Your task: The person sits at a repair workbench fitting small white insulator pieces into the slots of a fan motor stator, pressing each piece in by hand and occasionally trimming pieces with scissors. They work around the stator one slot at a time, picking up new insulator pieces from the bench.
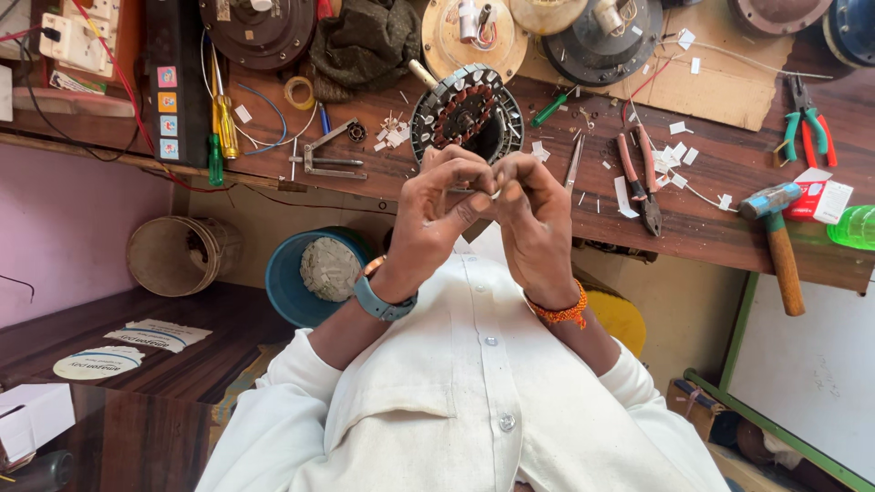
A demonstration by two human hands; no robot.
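Holding your two hands together just off the near edge of the wooden worktop (729, 232), you have your left hand (436, 214) and right hand (533, 219) meeting fingertip to fingertip, pinched on a small pale piece (497, 193) that is mostly hidden; what kind of thing it is cannot be told. Just beyond your knuckles, near the worktop's front edge, stands the round stator (467, 114), a ring of grey metal teeth around reddish-brown copper windings with a dark centre, tilted up toward you.

Free room is tight. To the right of your hands, a thin metal blade (574, 162) and red-handled pliers (640, 178) lie close by, and a hammer (777, 241) hangs its wooden handle over the front edge. Green-and-red pliers (807, 128) sit near the right end. To the left lie a metal bracket (328, 155), a yellow-handled screwdriver (224, 123) and a green-handled one (215, 164). Scraps of white paper and loose wire litter the boards.

Along the far edge, round motor housings (606, 36) and a dark rag (365, 41) crowd the back. Below the worktop, a blue tub (287, 282) and a tan bucket (178, 255) stand against a pink wall. You wear a white buttoned shirt, a grey watch (383, 301) on the left wrist and an orange thread (563, 312) on the right.
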